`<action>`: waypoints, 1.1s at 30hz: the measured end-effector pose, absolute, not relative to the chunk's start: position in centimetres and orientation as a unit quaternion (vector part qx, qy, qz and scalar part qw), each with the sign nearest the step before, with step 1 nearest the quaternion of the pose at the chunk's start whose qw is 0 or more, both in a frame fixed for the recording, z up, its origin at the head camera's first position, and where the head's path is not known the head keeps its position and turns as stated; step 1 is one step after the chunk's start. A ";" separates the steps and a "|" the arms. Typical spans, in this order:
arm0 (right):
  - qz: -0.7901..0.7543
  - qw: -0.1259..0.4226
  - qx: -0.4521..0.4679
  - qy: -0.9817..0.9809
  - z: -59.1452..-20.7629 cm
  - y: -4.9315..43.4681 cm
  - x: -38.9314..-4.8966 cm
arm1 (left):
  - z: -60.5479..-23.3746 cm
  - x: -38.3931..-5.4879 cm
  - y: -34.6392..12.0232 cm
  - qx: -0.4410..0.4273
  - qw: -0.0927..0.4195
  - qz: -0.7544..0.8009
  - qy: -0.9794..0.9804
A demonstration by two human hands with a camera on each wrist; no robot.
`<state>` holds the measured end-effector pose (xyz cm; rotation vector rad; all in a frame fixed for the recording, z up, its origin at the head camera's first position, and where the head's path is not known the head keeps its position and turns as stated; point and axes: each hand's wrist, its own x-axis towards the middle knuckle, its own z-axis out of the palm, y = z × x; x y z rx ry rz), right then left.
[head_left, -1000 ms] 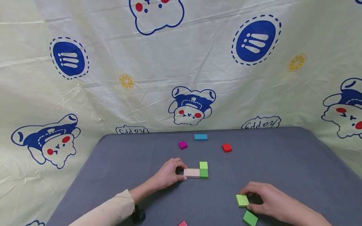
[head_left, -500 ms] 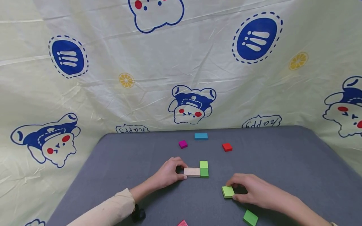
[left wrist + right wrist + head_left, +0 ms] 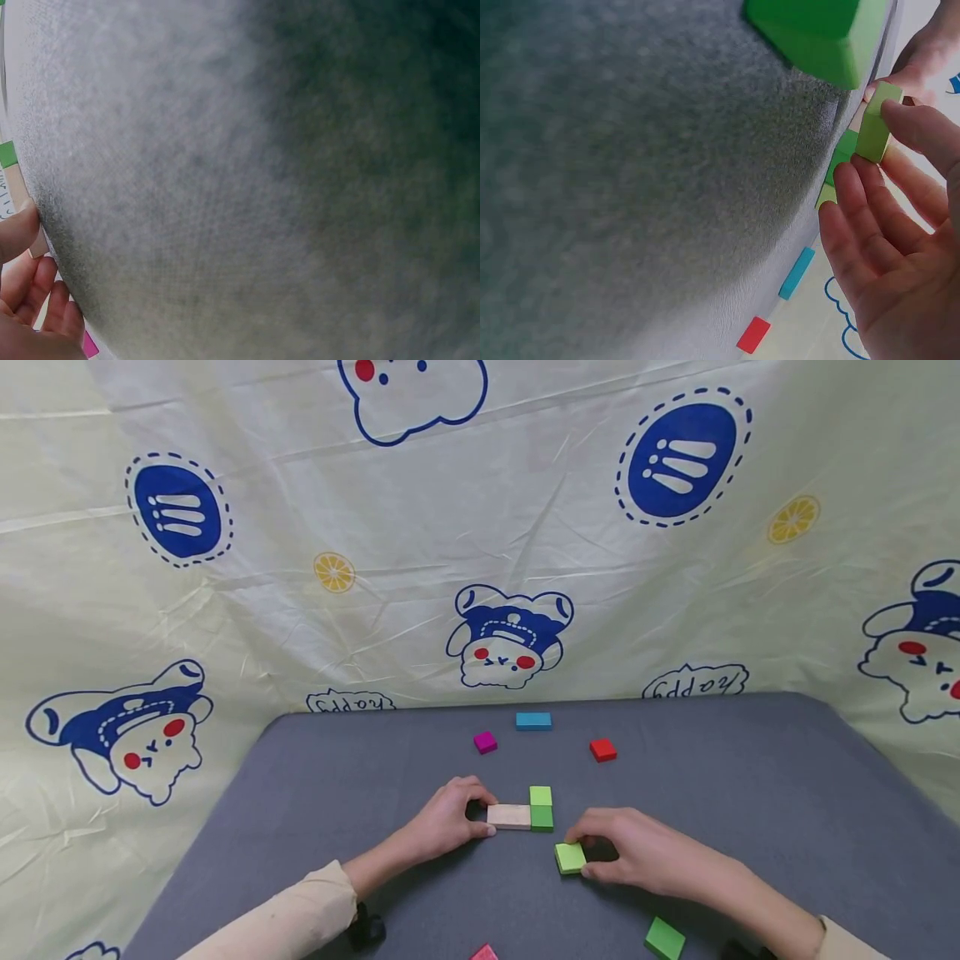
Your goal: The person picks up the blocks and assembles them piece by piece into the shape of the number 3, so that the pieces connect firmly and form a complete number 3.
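Note:
My left hand (image 3: 448, 820) grips the left end of a pale wooden block (image 3: 510, 817) between thumb and fingers. At that block's right end sits a green block (image 3: 542, 819), with a yellow-green block (image 3: 541, 796) against its far side. My right hand (image 3: 639, 852) pinches another yellow-green block (image 3: 570, 858), just to the near right of this row. In the right wrist view, thumb and fingers hold the yellow-green block (image 3: 875, 129) by its sides. The left wrist view catches only part of the left hand (image 3: 34, 292) at the wooden block's end.
Farther back on the grey table (image 3: 360, 760) lie a magenta block (image 3: 485, 742), a blue block (image 3: 533, 722) and a red block (image 3: 603, 750). Closer in are a loose green block (image 3: 664, 938) and a pink block (image 3: 484, 952). A printed curtain (image 3: 405, 527) hangs behind.
The right hand has carried its yellow-green block leftward and away from me, from beside the loose green block to near the row. The left hand has stayed on the wooden block.

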<state>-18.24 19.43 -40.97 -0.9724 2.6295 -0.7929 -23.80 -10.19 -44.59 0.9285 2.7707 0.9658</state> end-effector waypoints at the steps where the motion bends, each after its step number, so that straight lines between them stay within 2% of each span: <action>1: -0.269 0.114 -0.332 0.897 -41.0 19.3 -18.3 | -44.6 -23.8 -10.2 0.301 0.032 0.314 0.900; 18: -0.220 0.093 -0.303 0.923 -41.2 17.4 -19.1 | -44.7 -23.8 -10.1 0.301 0.028 0.309 0.902; 33: -0.212 0.096 -0.297 0.926 -41.6 16.7 -19.5 | -44.5 -23.7 -10.2 0.299 0.036 0.311 0.901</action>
